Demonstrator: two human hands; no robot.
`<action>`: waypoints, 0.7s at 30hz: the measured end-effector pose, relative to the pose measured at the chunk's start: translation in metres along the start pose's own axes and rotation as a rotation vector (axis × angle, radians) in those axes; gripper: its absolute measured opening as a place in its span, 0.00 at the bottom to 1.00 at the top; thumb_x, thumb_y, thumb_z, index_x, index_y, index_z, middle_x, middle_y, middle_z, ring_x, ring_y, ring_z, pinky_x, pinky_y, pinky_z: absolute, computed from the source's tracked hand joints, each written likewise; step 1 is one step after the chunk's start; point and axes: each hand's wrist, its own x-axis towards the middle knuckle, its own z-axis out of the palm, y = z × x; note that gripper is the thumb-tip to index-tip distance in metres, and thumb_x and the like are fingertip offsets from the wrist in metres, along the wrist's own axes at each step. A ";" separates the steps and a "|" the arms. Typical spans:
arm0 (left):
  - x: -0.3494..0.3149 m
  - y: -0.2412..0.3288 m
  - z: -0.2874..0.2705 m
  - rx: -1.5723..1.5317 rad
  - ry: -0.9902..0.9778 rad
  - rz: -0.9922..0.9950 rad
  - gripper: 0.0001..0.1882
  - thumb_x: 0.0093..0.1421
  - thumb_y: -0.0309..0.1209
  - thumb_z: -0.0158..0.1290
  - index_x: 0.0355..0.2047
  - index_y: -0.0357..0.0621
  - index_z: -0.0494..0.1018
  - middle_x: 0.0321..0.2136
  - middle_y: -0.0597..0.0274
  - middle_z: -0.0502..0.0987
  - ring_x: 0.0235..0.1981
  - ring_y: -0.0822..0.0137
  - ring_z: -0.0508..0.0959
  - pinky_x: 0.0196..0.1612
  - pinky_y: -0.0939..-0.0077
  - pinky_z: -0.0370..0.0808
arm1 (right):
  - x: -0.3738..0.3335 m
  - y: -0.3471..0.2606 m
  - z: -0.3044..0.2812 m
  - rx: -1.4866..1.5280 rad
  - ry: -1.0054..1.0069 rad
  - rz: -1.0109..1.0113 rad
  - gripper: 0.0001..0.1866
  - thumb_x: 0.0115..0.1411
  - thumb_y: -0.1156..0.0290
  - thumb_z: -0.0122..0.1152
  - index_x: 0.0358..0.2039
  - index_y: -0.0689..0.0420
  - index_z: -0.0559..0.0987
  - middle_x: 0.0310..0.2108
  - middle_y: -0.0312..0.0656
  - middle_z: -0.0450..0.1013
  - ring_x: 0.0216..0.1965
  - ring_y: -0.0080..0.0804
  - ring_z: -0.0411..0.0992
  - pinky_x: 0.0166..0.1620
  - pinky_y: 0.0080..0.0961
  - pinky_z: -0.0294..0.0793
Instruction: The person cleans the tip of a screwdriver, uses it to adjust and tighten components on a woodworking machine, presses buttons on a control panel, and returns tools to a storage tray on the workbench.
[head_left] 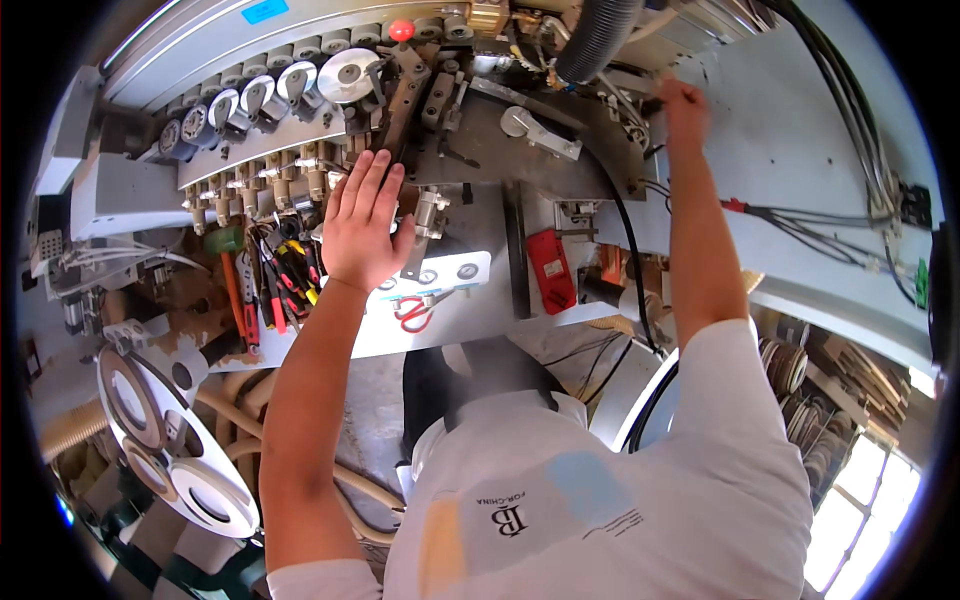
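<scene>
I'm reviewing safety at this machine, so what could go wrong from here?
Pinching: the left hand has its fingertips at the dark metal bar below the red ball knob; if that bar shifted, fingers might be caught.

Snagging: the black cable hangs between the forearms and could catch an arm sweeping inward.

Knocking: the green-headed hammer lies left of that forearm and might be bumped.
</scene>
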 end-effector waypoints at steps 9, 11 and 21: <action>0.001 -0.005 -0.002 -0.014 0.011 -0.021 0.34 0.52 0.30 0.54 0.63 0.46 0.68 0.66 0.54 0.68 0.67 0.50 0.67 0.65 0.52 0.67 | 0.075 0.044 0.044 0.032 -0.303 0.428 0.25 0.64 0.53 0.62 0.57 0.53 0.77 0.51 0.39 0.75 0.49 0.29 0.71 0.50 0.29 0.71; 0.004 -0.003 0.004 -0.020 0.036 -0.028 0.33 0.50 0.31 0.54 0.60 0.50 0.71 0.65 0.61 0.69 0.67 0.57 0.68 0.65 0.54 0.67 | 0.087 0.049 0.034 0.038 -0.327 0.470 0.24 0.64 0.53 0.62 0.56 0.51 0.78 0.55 0.38 0.72 0.53 0.28 0.68 0.53 0.30 0.69; 0.002 -0.002 0.004 -0.002 0.051 -0.030 0.35 0.49 0.29 0.54 0.61 0.49 0.71 0.65 0.58 0.70 0.67 0.53 0.69 0.63 0.56 0.70 | 0.074 0.062 0.033 0.290 -0.530 0.460 0.25 0.68 0.49 0.52 0.59 0.49 0.78 0.57 0.37 0.73 0.55 0.35 0.69 0.59 0.34 0.67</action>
